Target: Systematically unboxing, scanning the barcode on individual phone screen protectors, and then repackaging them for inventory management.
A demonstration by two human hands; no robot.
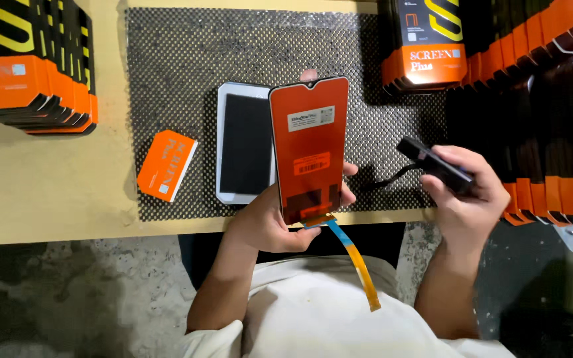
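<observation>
Left grip (270, 222) clasps the orange phone screen (308, 149), ribbon cable (356, 262) dangling unplugged; right grip (462, 192) closes around the black tester box (436, 166).

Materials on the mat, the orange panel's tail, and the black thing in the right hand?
Mat: looks like dark perforated rubber or foam, matte dotted grid. Tail: thin flexible film strip, orange-yellow, hangs curved. Black block in right hand: probably hard plastic, slight sheen.

The screen panel (308, 149) has a glossy orange film with paper stickers. Below it hangs a thin, smooth plastic ribbon (356, 262). Behind it, the black mat (180, 53) looks dimpled and matt, lying on smooth pale wood (41, 192).
</observation>
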